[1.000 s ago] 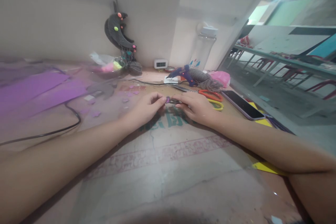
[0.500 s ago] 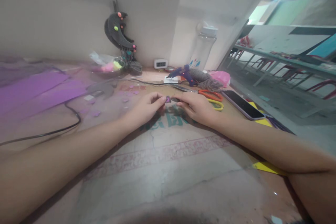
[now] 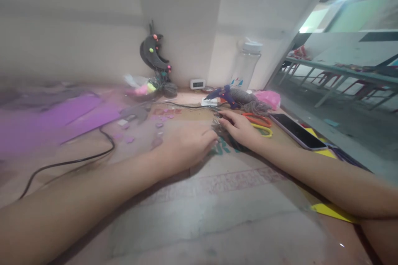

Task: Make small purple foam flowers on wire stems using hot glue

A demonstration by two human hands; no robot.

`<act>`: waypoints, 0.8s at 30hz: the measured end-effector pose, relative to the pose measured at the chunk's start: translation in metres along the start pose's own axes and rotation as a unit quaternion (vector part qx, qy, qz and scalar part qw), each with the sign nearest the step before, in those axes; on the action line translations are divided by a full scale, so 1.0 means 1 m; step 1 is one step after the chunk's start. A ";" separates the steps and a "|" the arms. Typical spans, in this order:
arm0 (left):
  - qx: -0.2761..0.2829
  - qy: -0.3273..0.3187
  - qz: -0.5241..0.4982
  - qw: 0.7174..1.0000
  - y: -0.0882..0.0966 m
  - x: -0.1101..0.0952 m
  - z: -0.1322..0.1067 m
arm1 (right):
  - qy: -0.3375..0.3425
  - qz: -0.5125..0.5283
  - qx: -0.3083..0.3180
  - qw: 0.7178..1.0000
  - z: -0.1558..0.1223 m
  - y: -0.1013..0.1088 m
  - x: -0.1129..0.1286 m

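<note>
My left hand (image 3: 186, 145) lies low over the printed cardboard mat (image 3: 217, 198), knuckles up; its fingers are smeared by motion. My right hand (image 3: 239, 126) rests just right of it, fingertips drawn together at a small dark thing (image 3: 217, 117) that is too blurred to name. The two hands are close but no longer meet at the fingertips. Small purple foam cut-outs (image 3: 159, 125) lie on the table to the left of my left hand.
Behind the hands lie a blue glue gun (image 3: 224, 92), grey yarn (image 3: 248, 99), orange scissors (image 3: 259, 119), a phone (image 3: 298, 131) and a pink bag (image 3: 269, 97). A water bottle (image 3: 247, 64), small clock (image 3: 197, 84) and black crescent ornament (image 3: 154, 51) stand by the wall. Purple foam sheets (image 3: 62, 118) and a black cable (image 3: 77, 159) lie left.
Both hands earlier pinched a small purple piece together. Now they have parted, the left hand has dropped towards the mat, and the view has shifted and blurred.
</note>
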State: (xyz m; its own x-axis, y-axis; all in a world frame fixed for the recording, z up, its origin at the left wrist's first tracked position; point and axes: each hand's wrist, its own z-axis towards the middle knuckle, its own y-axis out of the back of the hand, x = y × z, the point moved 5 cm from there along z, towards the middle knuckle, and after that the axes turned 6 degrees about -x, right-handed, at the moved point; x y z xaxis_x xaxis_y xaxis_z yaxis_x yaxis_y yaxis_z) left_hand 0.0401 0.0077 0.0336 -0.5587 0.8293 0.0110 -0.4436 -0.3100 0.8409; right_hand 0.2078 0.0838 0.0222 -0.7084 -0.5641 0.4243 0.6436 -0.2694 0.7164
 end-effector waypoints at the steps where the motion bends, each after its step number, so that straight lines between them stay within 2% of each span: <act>1: 0.019 0.001 0.047 0.999 -0.001 0.001 0.000 | 0.000 -0.003 0.004 1.000 0.000 0.000 0.000; 4: 0.093 0.035 0.057 0.993 0.000 0.007 0.002 | 0.009 -0.009 0.020 1.000 -0.002 -0.002 0.001; 7: 0.078 0.130 -0.013 0.988 0.026 0.022 0.012 | 0.017 -0.015 0.035 0.999 -0.002 -0.004 0.002; 9: 0.061 0.208 -0.060 0.974 0.048 0.042 0.015 | 0.012 -0.020 0.044 0.999 -0.001 -0.005 0.001; 12: 0.121 0.309 -0.099 0.938 0.063 0.083 0.007 | 0.008 -0.017 0.044 0.999 0.000 -0.005 -0.001; 14: 0.175 0.358 -0.095 0.912 0.062 0.109 -0.005 | 0.008 -0.014 0.044 0.999 0.001 -0.006 -0.002; 17: 0.185 0.400 -0.053 0.896 0.056 0.142 -0.021 | 0.009 -0.018 0.053 0.998 0.000 -0.007 -0.003; 20: 0.171 0.403 -0.015 0.899 0.049 0.163 -0.029 | 0.015 -0.020 0.056 0.998 0.000 -0.007 -0.003; 24: 0.215 0.377 0.063 0.899 0.042 0.180 -0.037 | 0.021 -0.027 0.060 0.998 -0.001 -0.006 -0.001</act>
State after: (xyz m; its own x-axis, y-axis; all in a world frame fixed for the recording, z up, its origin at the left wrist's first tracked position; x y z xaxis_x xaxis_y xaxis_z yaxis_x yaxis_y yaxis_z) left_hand -0.1056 0.1268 0.0511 -0.9735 0.1989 -0.1128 -0.1225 -0.0369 0.9918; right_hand 0.2050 0.0850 0.0168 -0.7271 -0.5839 0.3610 0.5635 -0.2073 0.7997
